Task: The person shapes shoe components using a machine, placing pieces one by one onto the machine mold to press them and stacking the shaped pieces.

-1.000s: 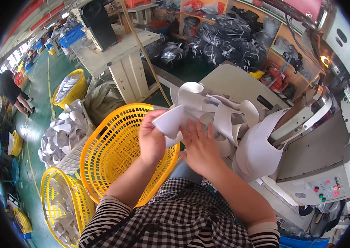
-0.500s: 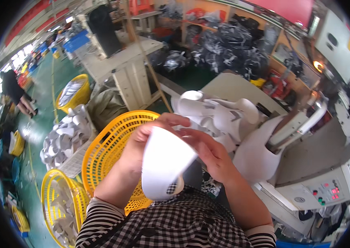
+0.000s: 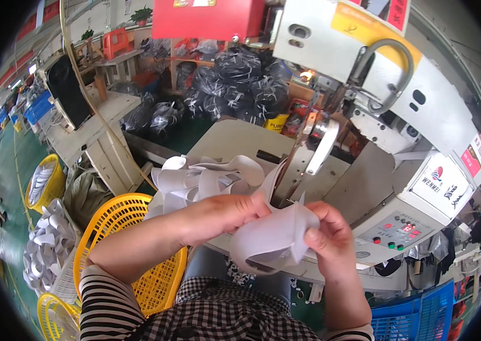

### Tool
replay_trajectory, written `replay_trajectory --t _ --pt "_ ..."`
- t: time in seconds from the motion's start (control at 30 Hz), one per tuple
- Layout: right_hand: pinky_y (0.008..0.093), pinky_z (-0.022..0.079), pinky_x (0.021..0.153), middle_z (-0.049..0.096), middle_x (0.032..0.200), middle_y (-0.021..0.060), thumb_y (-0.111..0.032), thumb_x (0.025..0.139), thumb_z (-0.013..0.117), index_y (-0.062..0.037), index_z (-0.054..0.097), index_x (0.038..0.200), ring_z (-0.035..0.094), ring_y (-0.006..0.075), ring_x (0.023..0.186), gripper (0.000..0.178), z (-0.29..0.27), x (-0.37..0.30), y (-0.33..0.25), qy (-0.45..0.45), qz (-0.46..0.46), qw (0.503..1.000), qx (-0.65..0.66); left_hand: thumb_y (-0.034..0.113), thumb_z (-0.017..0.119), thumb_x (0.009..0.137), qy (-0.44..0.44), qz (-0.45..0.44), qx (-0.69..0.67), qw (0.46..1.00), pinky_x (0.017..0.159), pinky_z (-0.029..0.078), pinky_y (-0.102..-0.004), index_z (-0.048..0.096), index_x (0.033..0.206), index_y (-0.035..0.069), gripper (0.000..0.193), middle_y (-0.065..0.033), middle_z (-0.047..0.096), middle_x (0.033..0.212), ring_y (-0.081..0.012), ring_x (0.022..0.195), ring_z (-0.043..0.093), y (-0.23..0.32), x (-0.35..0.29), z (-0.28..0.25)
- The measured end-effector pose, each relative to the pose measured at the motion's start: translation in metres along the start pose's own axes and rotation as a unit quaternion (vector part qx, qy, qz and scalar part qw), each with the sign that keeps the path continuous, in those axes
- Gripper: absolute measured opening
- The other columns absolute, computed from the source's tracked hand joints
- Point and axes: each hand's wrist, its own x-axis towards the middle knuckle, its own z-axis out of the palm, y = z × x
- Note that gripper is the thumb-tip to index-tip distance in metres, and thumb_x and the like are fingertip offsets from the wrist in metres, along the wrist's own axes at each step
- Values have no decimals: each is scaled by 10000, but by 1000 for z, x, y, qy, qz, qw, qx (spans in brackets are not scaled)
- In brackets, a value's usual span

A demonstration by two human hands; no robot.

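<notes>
Holding: the left hand point(image 3: 223, 216) and right hand point(image 3: 328, 236) both pinch a soft white curved fabric piece point(image 3: 271, 241), fingers clamped on its edges, just before the grey industrial sewing machine point(image 3: 399, 142).
Risk: the limp piece could slip or fold wrongly if either pinch loosens (my judgement).
Texture: matte, pliable cloth; hard enamelled metal.
Nearby: loose white fabric strips point(image 3: 195, 179) heaped on the table; a yellow plastic lattice basket point(image 3: 121, 227) at the left.
</notes>
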Motion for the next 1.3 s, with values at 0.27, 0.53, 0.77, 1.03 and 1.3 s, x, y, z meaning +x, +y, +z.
replay_trajectory --t 0.27,0.53,0.77,1.03,1.3 --pt "246 466 671 622 773 36 -116 725 692 -24 602 872 587 112 695 195 -29 48 -25 109 95 985 97 167 663 746 33 181 113 976 678 390 -204 580 824 74 147 7 587 752 -64 730 530 60 41 12" --pt "234 441 664 619 756 39 -83 724 630 -21 612 780 576 110 679 86 -40 100 -21 141 3 983 113 82 595 718 67 239 56 967 631 421 -221 544 763 76 69 -20 561 725 -99 671 541 83 92 -6" --pt "268 429 746 625 832 76 -118 715 632 17 626 847 581 151 773 189 -42 110 -8 188 -5 969 160 107 586 726 64 219 33 973 618 421 -235 562 759 62 61 -29 569 731 -108 668 541 83 110 -15" --pt "262 430 632 601 778 48 -177 773 604 22 588 991 554 126 709 295 -57 116 7 167 27 961 218 143 529 778 36 191 -18 981 689 441 -289 586 914 13 196 -105 606 894 -166 773 569 79 129 -27" --pt "219 371 493 520 611 -13 -329 856 553 -38 605 897 470 89 525 298 -52 104 17 168 8 982 90 252 465 890 39 170 -31 984 619 410 -255 569 976 42 250 -24 572 802 -110 680 516 60 124 -24"
